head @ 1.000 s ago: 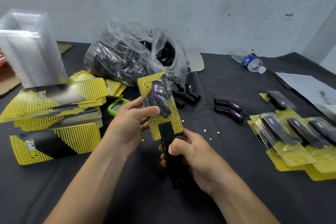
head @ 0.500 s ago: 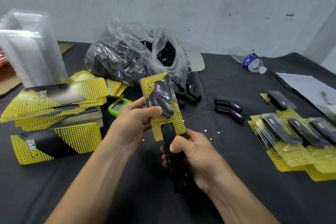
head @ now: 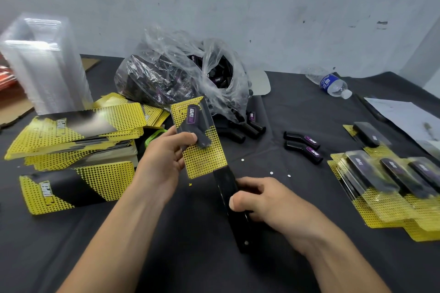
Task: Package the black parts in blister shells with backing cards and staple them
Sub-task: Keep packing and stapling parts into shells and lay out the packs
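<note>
My left hand (head: 164,162) pinches a blister pack (head: 204,159), a yellow dotted backing card under a clear shell with a black part inside. The pack stands tilted above the table. My right hand (head: 264,202) grips a long black stapler (head: 231,200) whose front end meets the card's lower right corner. Two loose black parts (head: 302,144) lie to the right of the pack. Finished packs (head: 390,188) are piled at the right. Backing cards (head: 76,131) are stacked at the left, and clear shells (head: 45,66) rise in a tall stack behind them.
A clear plastic bag (head: 185,76) full of black parts sits at the back centre. A water bottle (head: 333,84) lies at the back right, papers (head: 404,116) beyond the finished packs. A green object (head: 152,138) peeks out behind my left hand. Small white dots dot the black tablecloth (head: 190,257).
The pack has tilted and shifted slightly up and right in my left hand. The stapler's tip now sits at the card's lower right corner instead of its bottom middle.
</note>
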`<state>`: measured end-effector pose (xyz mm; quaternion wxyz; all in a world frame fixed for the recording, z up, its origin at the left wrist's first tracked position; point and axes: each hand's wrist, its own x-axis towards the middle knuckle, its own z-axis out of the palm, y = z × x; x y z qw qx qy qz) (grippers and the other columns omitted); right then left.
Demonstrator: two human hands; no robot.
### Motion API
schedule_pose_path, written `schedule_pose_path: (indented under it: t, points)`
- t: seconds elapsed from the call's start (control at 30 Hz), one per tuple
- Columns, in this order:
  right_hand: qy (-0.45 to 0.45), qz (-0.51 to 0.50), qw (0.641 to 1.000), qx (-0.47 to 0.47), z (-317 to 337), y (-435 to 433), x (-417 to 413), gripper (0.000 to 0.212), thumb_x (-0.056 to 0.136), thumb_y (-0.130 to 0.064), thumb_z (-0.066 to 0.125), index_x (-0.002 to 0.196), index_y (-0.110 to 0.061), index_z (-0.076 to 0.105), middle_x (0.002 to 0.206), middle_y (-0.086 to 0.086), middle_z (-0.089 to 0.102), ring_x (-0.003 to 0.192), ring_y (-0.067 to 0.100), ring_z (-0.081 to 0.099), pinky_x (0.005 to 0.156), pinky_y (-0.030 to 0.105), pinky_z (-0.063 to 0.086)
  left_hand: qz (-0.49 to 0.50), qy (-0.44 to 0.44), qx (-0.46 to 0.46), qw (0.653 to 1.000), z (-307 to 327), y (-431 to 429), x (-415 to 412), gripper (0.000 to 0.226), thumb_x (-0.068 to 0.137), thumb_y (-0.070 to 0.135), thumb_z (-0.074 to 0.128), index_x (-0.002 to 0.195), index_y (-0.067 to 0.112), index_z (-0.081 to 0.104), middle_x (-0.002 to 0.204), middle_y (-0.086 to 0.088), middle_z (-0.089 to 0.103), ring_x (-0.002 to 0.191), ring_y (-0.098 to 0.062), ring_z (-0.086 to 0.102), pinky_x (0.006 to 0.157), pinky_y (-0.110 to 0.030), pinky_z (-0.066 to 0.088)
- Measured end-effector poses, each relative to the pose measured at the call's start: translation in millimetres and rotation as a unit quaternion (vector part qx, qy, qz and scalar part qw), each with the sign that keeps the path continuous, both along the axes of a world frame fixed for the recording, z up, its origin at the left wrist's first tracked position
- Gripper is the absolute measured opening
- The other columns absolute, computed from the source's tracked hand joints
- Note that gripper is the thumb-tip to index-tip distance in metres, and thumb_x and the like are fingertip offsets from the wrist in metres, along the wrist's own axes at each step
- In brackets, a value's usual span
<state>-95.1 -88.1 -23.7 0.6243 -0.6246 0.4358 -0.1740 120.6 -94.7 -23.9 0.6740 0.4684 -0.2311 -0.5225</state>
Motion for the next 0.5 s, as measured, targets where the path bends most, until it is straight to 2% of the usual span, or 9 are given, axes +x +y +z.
schedule_pose_path:
  t: [0.07,0.1,0.13,0.23,0.27,0.33,0.4,0.47,0.5]
  points:
    - [0.053,0.009,0.998,-0.029,5.3,0.3,-5.7,0.043,0.055,-0.054,0.074,0.097,-0.048,0.079,0.100,-0.005,0.079,0.101,0.012,0.074,0.101,0.042,0.057,-0.006,-0.003,0.012,1.000,-2.0,0.0,0.3,0.057,0.091,0.002,0.061,0.146,0.008,0.051,0.108,-0.013,0.071,0.095,-0.030,0.059,0.086,-0.043,0.047]
    - [0.082,0.000,0.995,-0.060,5.9,0.7,-6.5,0.038,0.054,-0.059,0.071,0.091,-0.056,0.076,0.096,-0.015,0.078,0.096,0.003,0.073,0.097,0.037,0.058,-0.014,-0.008,0.013,1.000,-2.1,0.1,-0.2,0.058,0.092,0.003,0.060,0.149,0.008,0.049,0.107,-0.015,0.065,0.097,-0.032,0.051,0.085,-0.045,0.041]
    - [0.111,-0.029,0.987,-0.110,3.9,-0.9,-7.5,0.038,0.053,-0.063,0.067,0.090,-0.060,0.074,0.094,-0.025,0.075,0.092,-0.004,0.070,0.092,0.030,0.059,-0.020,-0.011,0.011,1.000,-0.9,0.7,-1.7,0.055,0.093,0.005,0.058,0.148,0.008,0.051,0.107,-0.016,0.060,0.095,-0.032,0.047,0.080,-0.045,0.039]
    - [0.148,-0.166,0.942,-0.252,-0.2,-6.4,-8.7,0.061,0.052,-0.063,0.055,0.108,-0.049,0.073,0.092,-0.044,0.066,0.092,-0.018,0.061,0.078,0.006,0.046,-0.046,-0.016,-0.007,0.999,6.7,4.1,-8.2,0.041,0.096,0.006,0.053,0.135,0.006,0.063,0.104,-0.015,0.058,0.074,-0.027,0.052,0.062,-0.031,0.040]
    - [0.123,-0.192,0.941,-0.251,-2.0,-8.3,-8.8,0.061,0.054,-0.060,0.055,0.111,-0.048,0.073,0.094,-0.044,0.067,0.094,-0.019,0.061,0.081,0.008,0.047,-0.054,-0.018,-0.016,0.998,9.1,5.0,-10.4,0.039,0.095,0.005,0.053,0.133,0.005,0.064,0.101,-0.015,0.060,0.070,-0.022,0.055,0.057,-0.028,0.044]
    - [0.037,-0.210,0.954,-0.209,-2.8,-9.2,-6.1,0.053,0.063,-0.056,0.058,0.110,-0.042,0.077,0.099,-0.033,0.073,0.098,-0.012,0.066,0.094,0.023,0.053,-0.077,-0.023,-0.041,0.996,10.7,5.5,-16.2,0.040,0.091,0.007,0.058,0.130,0.002,0.064,0.096,-0.016,0.064,0.066,-0.023,0.061,0.055,-0.027,0.051]
    - [-0.044,-0.193,0.964,-0.178,-3.8,-8.5,-0.9,0.044,0.071,-0.059,0.061,0.103,-0.035,0.079,0.100,-0.018,0.078,0.100,-0.001,0.071,0.095,0.033,0.054,-0.104,-0.052,-0.063,0.991,8.4,6.0,-23.8,0.045,0.083,0.012,0.063,0.127,0.003,0.066,0.102,-0.022,0.070,0.084,-0.034,0.063,0.075,-0.045,0.055]
    - [-0.067,-0.161,0.969,-0.176,-6.5,-6.1,5.2,0.033,0.081,-0.057,0.066,0.101,-0.033,0.079,0.098,-0.009,0.080,0.096,0.009,0.074,0.090,0.038,0.057,-0.127,-0.088,-0.080,0.985,5.0,7.3,-31.3,0.043,0.081,0.014,0.068,0.124,0.011,0.071,0.114,-0.027,0.072,0.097,-0.041,0.062,0.089,-0.063,0.049]
    - [-0.074,-0.159,0.970,-0.171,-8.6,-5.9,8.0,0.023,0.087,-0.049,0.069,0.101,-0.034,0.079,0.098,-0.007,0.080,0.094,0.011,0.076,0.088,0.039,0.058,-0.141,-0.099,-0.088,0.981,3.3,7.9,-34.1,0.042,0.082,0.015,0.070,0.123,0.015,0.072,0.116,-0.025,0.073,0.099,-0.040,0.066,0.090,-0.060,0.053]
